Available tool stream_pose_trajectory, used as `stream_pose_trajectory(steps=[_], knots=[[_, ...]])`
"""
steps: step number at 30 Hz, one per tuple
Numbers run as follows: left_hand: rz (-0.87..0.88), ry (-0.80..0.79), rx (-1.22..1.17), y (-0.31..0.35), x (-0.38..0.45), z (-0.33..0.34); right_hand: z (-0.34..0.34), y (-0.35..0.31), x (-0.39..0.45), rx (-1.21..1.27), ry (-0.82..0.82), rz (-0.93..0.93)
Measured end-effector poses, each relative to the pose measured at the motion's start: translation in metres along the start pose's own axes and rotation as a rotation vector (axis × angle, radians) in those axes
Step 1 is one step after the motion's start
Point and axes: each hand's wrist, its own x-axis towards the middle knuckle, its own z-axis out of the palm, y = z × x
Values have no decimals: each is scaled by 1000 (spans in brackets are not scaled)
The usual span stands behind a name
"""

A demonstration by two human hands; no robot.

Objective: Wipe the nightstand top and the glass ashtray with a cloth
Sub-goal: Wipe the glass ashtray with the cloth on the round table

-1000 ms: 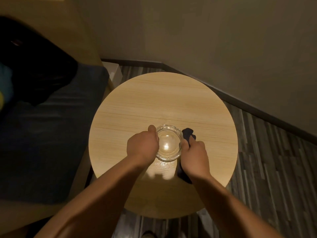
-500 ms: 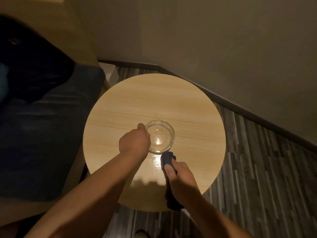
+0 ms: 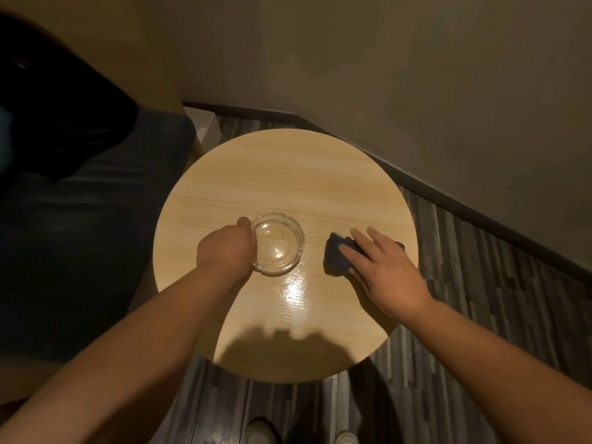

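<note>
A round light-wood nightstand top (image 3: 272,174) fills the middle of the view. On it, left of centre, stands a clear glass ashtray (image 3: 278,243). My left hand (image 3: 227,251) grips the ashtray's left rim, thumb at its far edge. To the right lies a dark blue cloth (image 3: 336,259), flat on the wood. My right hand (image 3: 384,270) presses on the cloth with straight, spread fingers and hides the cloth's right part.
A dark cushioned seat (image 3: 96,235) with a black object (image 3: 57,107) on it borders the nightstand on the left. A wall and dark skirting (image 3: 480,216) run behind and to the right. Striped wood floor (image 3: 480,299) and my shoes (image 3: 259,431) show below.
My right hand has carried the cloth from the near edge below the ashtray over to the right side of the top and flattened onto it. My left hand has kept its grip on the ashtray.
</note>
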Motion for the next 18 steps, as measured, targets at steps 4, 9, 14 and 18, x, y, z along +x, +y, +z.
stream_pose_trajectory(steps=[4, 9, 14, 18], knots=[[32, 15, -37, -4, -1, 4, 25, -14, -16, -66, -139, 12], [46, 32, -108, -3, -4, 6, 20, -15, -14, -56, -182, 14], [79, 29, -275, -11, -7, 8, 4, -25, -2, 106, -79, 18], [155, -1, -442, -26, -13, 7, -8, -48, 28, 252, -64, -43]])
